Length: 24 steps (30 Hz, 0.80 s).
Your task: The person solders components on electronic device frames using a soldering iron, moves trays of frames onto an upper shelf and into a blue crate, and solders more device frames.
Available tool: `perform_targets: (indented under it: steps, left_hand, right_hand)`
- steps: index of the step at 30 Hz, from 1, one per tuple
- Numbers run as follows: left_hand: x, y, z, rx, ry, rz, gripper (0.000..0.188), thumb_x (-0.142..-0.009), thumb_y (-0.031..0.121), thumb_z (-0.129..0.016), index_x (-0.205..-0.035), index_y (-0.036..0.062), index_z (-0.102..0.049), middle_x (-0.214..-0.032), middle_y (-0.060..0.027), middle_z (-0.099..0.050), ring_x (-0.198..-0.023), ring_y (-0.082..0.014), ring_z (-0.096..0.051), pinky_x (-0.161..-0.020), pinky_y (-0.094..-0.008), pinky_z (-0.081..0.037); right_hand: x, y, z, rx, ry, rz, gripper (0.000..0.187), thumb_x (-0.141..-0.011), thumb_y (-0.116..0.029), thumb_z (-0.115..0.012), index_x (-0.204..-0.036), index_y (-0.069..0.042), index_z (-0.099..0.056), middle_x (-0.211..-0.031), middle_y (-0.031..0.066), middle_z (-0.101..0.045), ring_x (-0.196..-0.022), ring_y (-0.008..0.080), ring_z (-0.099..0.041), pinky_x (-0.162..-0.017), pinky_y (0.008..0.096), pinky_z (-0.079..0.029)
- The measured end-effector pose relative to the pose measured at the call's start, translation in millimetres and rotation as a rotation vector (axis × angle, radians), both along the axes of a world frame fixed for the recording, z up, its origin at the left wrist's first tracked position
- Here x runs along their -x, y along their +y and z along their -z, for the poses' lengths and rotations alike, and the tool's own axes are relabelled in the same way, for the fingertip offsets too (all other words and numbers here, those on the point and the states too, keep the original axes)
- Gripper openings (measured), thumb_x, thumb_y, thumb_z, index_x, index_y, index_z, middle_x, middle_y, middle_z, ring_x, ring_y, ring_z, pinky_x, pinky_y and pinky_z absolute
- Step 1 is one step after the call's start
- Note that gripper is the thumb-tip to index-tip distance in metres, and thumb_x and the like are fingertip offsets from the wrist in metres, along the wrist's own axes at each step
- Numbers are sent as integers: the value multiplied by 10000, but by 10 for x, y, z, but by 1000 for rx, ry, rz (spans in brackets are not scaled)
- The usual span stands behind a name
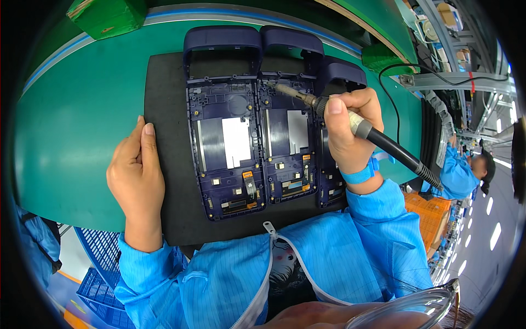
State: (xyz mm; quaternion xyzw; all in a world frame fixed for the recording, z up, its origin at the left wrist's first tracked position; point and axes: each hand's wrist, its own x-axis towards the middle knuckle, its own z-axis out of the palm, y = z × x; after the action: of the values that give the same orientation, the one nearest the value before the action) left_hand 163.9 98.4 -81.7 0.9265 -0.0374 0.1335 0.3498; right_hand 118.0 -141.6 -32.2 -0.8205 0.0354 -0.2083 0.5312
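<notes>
A soldering iron [378, 137] with a pale collar and a black rear sleeve is gripped by my right hand [350, 129]. Its tip reaches the upper left corner of the middle dark-blue plastic housing [280, 112]; exact contact is too small to tell. To its left lies a similar housing [211, 104], and a third housing [331, 189] is partly hidden beneath my right hand. Brass inserts, silvery plates and orange flex cables show inside them. All three lie on a black mat [170, 98], whose left edge is pinched between the fingers of my left hand [136, 178].
Under the mat is a green table surface [71, 131]. Green blocks [107, 16] stand along the far rail. A black cord [386, 90] runs at the right. Blue crates [98, 285] sit at lower left, an orange crate [424, 214] and another person [463, 172] at right.
</notes>
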Motion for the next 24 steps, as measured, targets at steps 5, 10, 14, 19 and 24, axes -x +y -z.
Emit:
perform_targets:
  steps: [5,10,14,19,24]
  left_hand:
    - [0,5,-9,6,7,1,208,-809,165,-540,-906,-4,-614,-642,-115,-573,-513,-146,-514,-480,-255,-398]
    - [1,15,-1,44,-8,8,205,-806,163,-542,-899,-5,-615,-703,-137,-598,-565,-172,-559,-518,-259,-427]
    - [8,26,6,51,-5,-1,207,-802,165,-542,-896,-4,-616,-730,-145,-604,-604,-201,-581,-557,-276,-446]
    - [15,44,-11,12,-37,3,203,-797,176,-540,-883,11,-621,-709,-135,-600,-601,-232,-580,-556,-299,-448]
    - [29,47,-41,-5,69,-5,242,-809,211,-530,-928,16,-610,-727,-158,-593,-612,-223,-569,-574,-287,-434]
  right_hand:
    - [14,-5,-12,28,24,0,159,-757,-92,-594,-770,-30,-448,-702,54,-560,-611,64,-497,-547,205,-414]
    - [49,-3,-53,18,-56,28,162,-765,-105,-588,-782,-33,-444,-688,51,-547,-606,64,-497,-543,200,-412]
    - [106,18,-229,-82,-119,46,158,-766,-90,-585,-792,-30,-441,-689,39,-531,-591,51,-476,-529,187,-401]
    - [20,345,-262,-186,-13,-86,155,-760,-82,-599,-798,-39,-454,-694,24,-527,-588,45,-469,-518,183,-388]
    - [-206,539,-99,-77,-17,-136,160,-761,-127,-607,-759,-37,-474,-667,25,-544,-584,52,-493,-510,192,-402]
